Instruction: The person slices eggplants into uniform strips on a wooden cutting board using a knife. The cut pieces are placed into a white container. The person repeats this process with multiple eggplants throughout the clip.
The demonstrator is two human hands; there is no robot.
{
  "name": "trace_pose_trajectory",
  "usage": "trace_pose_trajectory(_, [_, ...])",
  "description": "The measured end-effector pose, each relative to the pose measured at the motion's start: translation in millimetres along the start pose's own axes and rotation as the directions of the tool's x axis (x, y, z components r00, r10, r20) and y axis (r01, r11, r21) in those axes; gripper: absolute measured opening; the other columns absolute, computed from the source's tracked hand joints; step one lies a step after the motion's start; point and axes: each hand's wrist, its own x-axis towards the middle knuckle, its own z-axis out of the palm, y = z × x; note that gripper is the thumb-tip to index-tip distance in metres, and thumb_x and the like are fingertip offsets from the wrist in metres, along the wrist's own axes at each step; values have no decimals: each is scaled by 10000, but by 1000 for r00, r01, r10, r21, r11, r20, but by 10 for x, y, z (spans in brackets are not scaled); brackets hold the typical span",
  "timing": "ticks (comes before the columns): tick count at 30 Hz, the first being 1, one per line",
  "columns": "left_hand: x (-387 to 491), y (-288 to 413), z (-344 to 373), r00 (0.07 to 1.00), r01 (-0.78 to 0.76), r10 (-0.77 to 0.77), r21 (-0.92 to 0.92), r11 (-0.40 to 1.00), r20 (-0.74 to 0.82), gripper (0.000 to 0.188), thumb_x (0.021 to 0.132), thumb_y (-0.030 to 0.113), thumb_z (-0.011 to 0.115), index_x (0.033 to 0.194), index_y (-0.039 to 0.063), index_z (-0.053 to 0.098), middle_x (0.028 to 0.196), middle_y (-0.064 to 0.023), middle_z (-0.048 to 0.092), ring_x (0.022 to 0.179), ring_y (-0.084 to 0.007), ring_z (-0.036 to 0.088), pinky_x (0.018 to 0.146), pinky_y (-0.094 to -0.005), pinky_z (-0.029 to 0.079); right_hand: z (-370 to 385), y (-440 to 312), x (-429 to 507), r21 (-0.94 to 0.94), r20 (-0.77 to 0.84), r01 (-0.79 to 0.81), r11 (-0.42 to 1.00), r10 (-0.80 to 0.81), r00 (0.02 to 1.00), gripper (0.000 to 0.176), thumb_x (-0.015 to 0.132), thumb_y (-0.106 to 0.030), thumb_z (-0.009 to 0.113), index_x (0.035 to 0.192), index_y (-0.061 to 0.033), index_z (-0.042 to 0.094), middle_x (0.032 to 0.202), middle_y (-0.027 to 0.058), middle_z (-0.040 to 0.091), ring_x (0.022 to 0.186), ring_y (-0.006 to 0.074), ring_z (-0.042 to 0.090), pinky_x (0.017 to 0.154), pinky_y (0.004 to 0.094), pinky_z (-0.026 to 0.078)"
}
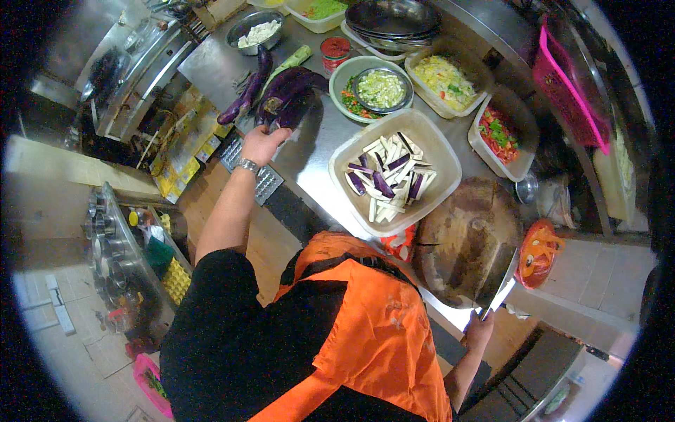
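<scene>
My left hand point(265, 142), with a metal watch at the wrist, is at the near end of a pile of purple eggplants point(290, 97); whether its fingers grip one is unclear. My right hand point(479, 327) holds a kitchen knife point(505, 287) by its handle, the blade along the right edge of a round wooden chopping block point(464, 242). Between my hands, a squarish plastic tub point(448, 163) holds cut eggplant strips point(390, 174), some with purple skin. A pale green long vegetable point(287, 63) lies among the whole eggplants.
Beyond the tub stand a green bowl point(337, 100) with a smaller bowl in it, an open can point(334, 55), a metal bowl point(232, 39) of white pieces and stacked metal bowls point(393, 21). Tubs of yellow point(443, 87) and red point(498, 137) chopped food are at right, near an orange-red basket point(538, 256).
</scene>
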Motion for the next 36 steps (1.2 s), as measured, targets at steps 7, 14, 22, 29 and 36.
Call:
trace_pose_trajectory(7, [-360, 116, -355, 950, 310, -223, -552, 774, 220, 471, 750, 514, 793, 874, 65, 722, 724, -18, 596, 554, -109, 468, 480, -265, 341, -38, 145, 92, 101, 64, 58, 993, -65, 996, 219, 910, -3, 660, 1094, -76, 565, 771, 31, 542, 718, 158, 536, 627, 291, 445])
trace_pose_trajectory(14, [-666, 475, -662, 961, 253, -160, -491, 833, 224, 361, 793, 449, 781, 845, 108, 676, 725, 35, 566, 556, -76, 435, 490, -239, 319, -173, -146, 47, 126, 162, -55, 991, 35, 986, 244, 943, -9, 631, 1157, -76, 536, 737, 2, 520, 550, 139, 461, 508, 294, 416])
trace_pose_trajectory(22, [-1352, 659, -977, 976, -26, 99, -348, 937, 195, 357, 756, 355, 781, 889, 51, 651, 803, 37, 579, 729, -84, 495, 654, -269, 389, 151, -213, 156, -38, -136, 386, 922, -387, 912, 305, 930, -154, 661, 1189, -10, 590, 800, 74, 657, 649, 159, 626, 600, 320, 520])
trace_pose_trajectory(29, [-1894, 1300, -671, 869, -258, 439, -548, 795, 229, 559, 687, 417, 844, 1023, 13, 654, 914, 10, 628, 857, -104, 559, 788, -259, 445, 271, -262, 439, -164, -62, 370, 914, -384, 921, 298, 823, -95, 754, 1100, -45, 655, 981, 151, 723, 897, 300, 703, 832, 401, 545])
trace_pose_trajectory(36, [-2297, 2095, 169, 643, -236, 633, -675, 699, 431, 633, 676, 446, 852, 1075, -5, 657, 998, -14, 662, 901, -108, 591, 813, -255, 452, 10, -551, 333, -312, -89, 568, 762, -618, 781, 305, 838, -169, 757, 1105, -46, 678, 1074, 172, 671, 945, 397, 643, 847, 468, 530])
